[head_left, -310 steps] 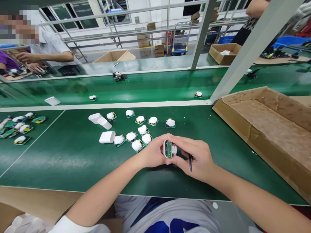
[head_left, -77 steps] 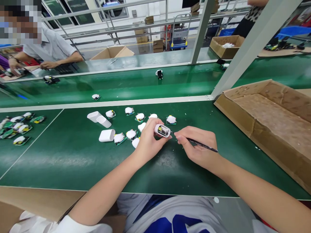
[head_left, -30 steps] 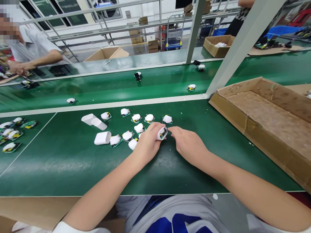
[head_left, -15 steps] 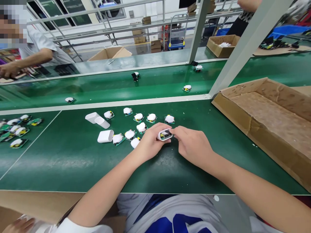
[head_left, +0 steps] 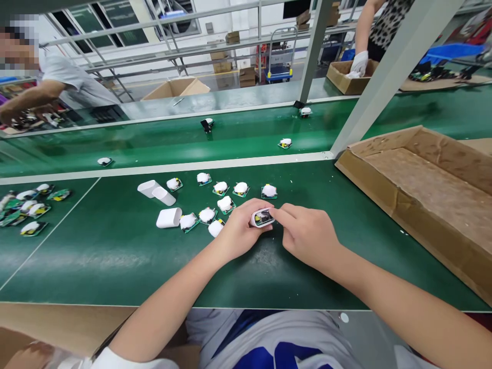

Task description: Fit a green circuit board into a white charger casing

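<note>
My left hand is wrapped around a white plastic casing with its open end facing right. Inside that opening sits a circuit board with black and yellow parts. The index fingertip of my right hand touches the board at the casing's mouth, the other fingers curled in with nothing visible in them. Left of my hands lie several circuit boards topped with white blobs. Beside those are a single white casing and two more casings leaning together.
A shallow cardboard box stands at right, near a slanted metal post. More boards are piled at far left. Beyond the white rail, a green belt carries several boards. Across it are a co-worker and another person's gloved hand.
My right index finger has pushed slightly further into the casing's mouth. Boards on the far belt have shifted left. A gloved hand now reaches into the far box.
</note>
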Tool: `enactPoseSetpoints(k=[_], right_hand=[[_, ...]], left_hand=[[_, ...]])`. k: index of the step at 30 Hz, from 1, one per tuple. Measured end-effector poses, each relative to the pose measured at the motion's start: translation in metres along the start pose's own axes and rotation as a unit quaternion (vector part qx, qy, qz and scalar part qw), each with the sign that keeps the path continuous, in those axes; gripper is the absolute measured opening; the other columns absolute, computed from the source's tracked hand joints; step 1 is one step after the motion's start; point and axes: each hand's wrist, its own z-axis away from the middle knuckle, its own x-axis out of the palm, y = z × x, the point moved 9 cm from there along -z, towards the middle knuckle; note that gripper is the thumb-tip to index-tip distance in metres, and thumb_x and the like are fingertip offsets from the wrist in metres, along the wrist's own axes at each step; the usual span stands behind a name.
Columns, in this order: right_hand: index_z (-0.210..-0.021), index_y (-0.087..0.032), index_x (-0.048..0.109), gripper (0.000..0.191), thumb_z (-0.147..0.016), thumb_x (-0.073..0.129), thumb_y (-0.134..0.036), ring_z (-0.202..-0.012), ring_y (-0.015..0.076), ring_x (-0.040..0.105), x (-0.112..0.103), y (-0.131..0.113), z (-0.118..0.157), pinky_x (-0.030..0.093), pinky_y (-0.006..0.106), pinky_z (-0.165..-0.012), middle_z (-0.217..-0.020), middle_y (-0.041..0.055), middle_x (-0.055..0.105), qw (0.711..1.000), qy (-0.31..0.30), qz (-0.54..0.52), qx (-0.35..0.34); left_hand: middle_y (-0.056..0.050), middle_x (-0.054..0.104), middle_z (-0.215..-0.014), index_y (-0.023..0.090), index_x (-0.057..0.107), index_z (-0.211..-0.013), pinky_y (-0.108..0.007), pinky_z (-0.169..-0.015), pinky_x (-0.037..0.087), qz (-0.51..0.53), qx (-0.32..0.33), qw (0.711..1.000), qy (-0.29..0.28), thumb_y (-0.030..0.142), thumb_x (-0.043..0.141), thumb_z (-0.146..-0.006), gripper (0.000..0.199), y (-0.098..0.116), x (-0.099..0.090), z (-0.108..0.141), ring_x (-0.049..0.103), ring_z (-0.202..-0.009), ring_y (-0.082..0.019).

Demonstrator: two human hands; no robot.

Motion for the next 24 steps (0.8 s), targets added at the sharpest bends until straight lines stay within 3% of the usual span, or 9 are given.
enactPoseSetpoints(k=[4, 10, 14, 17, 20, 24], right_hand=[[-0.086, -0.021, 0.065, 0.033, -0.068, 0.044, -0.003, -0.054, 0.0133, 0.049, 0.008, 0.002, -0.001, 0.017, 0.029, -0.047, -0.065, -0.0002, 0.06, 0.998, -0.058, 0.027, 0.001], [-0.089, -0.021, 0.067, 0.032, -0.072, 0.044, -0.007, -0.056, 0.0139, 0.051, -0.012, 0.0, -0.002, 0.02, 0.028, -0.049, -0.065, 0.0005, 0.061, 1.0, 0.019, 0.02, -0.007], [-0.089, -0.021, 0.067, 0.034, -0.068, 0.045, -0.004, -0.055, 0.0142, 0.053, -0.002, -0.001, -0.002, 0.023, 0.028, -0.049, -0.066, 0.0007, 0.063, 1.0, -0.01, 0.002, -0.013], [-0.092, -0.018, 0.065, 0.035, -0.071, 0.043, -0.002, -0.061, 0.0146, 0.058, -0.001, 0.012, -0.003, 0.03, 0.026, -0.052, -0.071, 0.0017, 0.066, 0.999, -0.004, -0.044, 0.021], [-0.101, -0.017, 0.062, 0.037, -0.075, 0.04, -0.002, -0.072, 0.0156, 0.063, 0.007, 0.019, -0.005, 0.038, 0.024, -0.059, -0.083, 0.0041, 0.069, 0.995, -0.037, -0.086, 0.036], [-0.1, -0.019, 0.061, 0.031, -0.078, 0.043, -0.005, -0.079, 0.0189, 0.065, 0.041, 0.005, 0.001, 0.038, 0.026, -0.061, -0.09, 0.0039, 0.07, 0.977, -0.196, -0.087, 0.011]], left_hand=[[-0.003, 0.065, -0.094, 0.019, 0.063, -0.093, -0.031, -0.08, 0.05, -0.008, -0.026, 0.999, -0.03, 0.004, 0.061, -0.073, 0.026, -0.006, 0.005, 0.0, 0.062, -0.088, -0.017], [-0.002, 0.066, -0.091, 0.018, 0.062, -0.095, -0.03, -0.078, 0.049, 0.035, -0.094, 0.995, -0.02, 0.009, 0.064, -0.07, 0.026, -0.013, 0.001, -0.001, 0.062, -0.084, -0.017], [0.0, 0.063, -0.086, 0.019, 0.058, -0.097, -0.025, -0.067, 0.046, 0.031, -0.108, 0.994, -0.015, 0.01, 0.063, -0.07, 0.029, -0.015, 0.002, 0.005, 0.059, -0.075, -0.014], [0.0, 0.06, -0.088, 0.02, 0.056, -0.095, -0.023, -0.064, 0.044, 0.005, -0.098, 0.995, 0.025, 0.013, 0.062, -0.072, 0.024, -0.014, -0.01, 0.004, 0.055, -0.074, -0.013], [-0.001, 0.06, -0.091, 0.019, 0.058, -0.091, -0.025, -0.07, 0.045, -0.058, -0.087, 0.993, 0.063, 0.016, 0.064, -0.072, 0.02, -0.016, -0.034, -0.017, 0.057, -0.08, -0.014], [0.001, 0.064, -0.084, 0.019, 0.06, -0.086, -0.026, -0.072, 0.046, -0.167, -0.138, 0.973, 0.075, 0.019, 0.07, -0.068, 0.021, -0.043, -0.069, -0.078, 0.06, -0.079, -0.016]])
